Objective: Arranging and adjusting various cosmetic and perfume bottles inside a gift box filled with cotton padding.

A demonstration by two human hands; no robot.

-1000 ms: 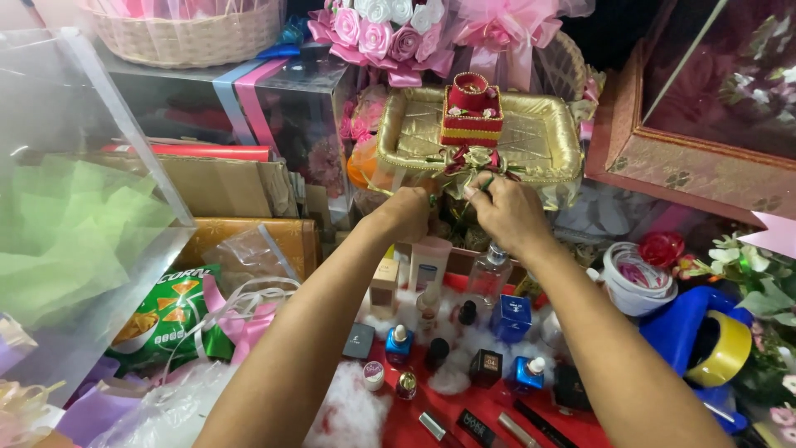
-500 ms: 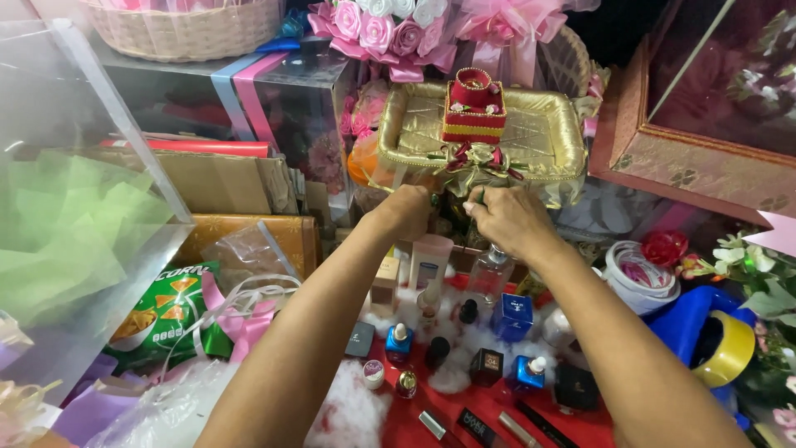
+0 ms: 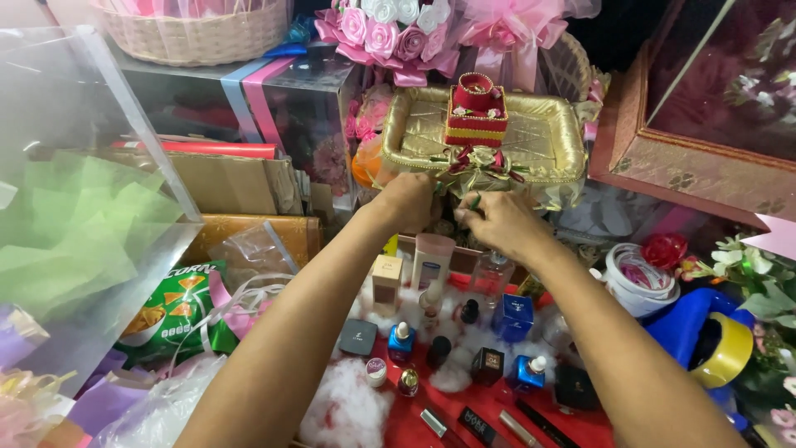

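Note:
My left hand (image 3: 409,202) and my right hand (image 3: 500,221) meet just below the front rim of a gold satin tray (image 3: 547,133). Their fingers pinch around a red, green and gold ribbon flower (image 3: 483,160) fixed to that rim; the exact grip is partly hidden. A small red and gold box (image 3: 476,112) stands in the tray. Under my forearms lies a red tray (image 3: 572,425) with white fluff, small perfume bottles (image 3: 515,318) and cosmetics.
A clear box with green tissue (image 3: 75,232) stands at the left, a green snack bag (image 3: 170,311) beside it. Pink fabric roses (image 3: 385,29) and a wicker basket (image 3: 195,29) sit behind. A blue tape dispenser (image 3: 705,336) and a maroon framed box (image 3: 705,116) are at the right.
Both hands have stayed at the tray's front rim. Their fingers shifted slightly around the ribbon flower, and the right hand dropped a little lower.

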